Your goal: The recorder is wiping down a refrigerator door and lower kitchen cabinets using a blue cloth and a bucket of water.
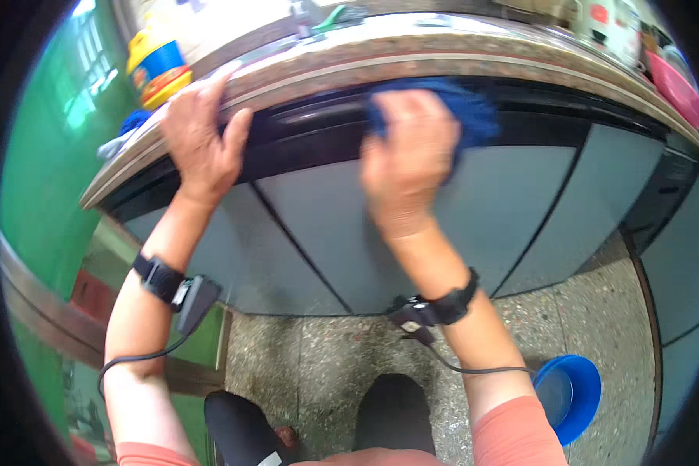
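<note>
My right hand (410,157) holds a bunched dark blue cloth (469,113) against the black strip (536,125) just below the countertop edge; the hand is somewhat blurred. Part of the cloth spreads out to the right of my fingers. My left hand (207,134) rests on the stone-like countertop edge (314,76) at the left, holding nothing, its thumb apart from the fingers. Grey cabinet doors (326,215) with dark seams lie below both hands.
A yellow jug with a blue label (160,64) stands at the counter's left end, beside a blue and white cloth (122,137). A pink basket (675,87) and bottles are at the right end. A blue basin (588,402) with liquid sits on the speckled floor (332,361). A green wall (46,163) is at left.
</note>
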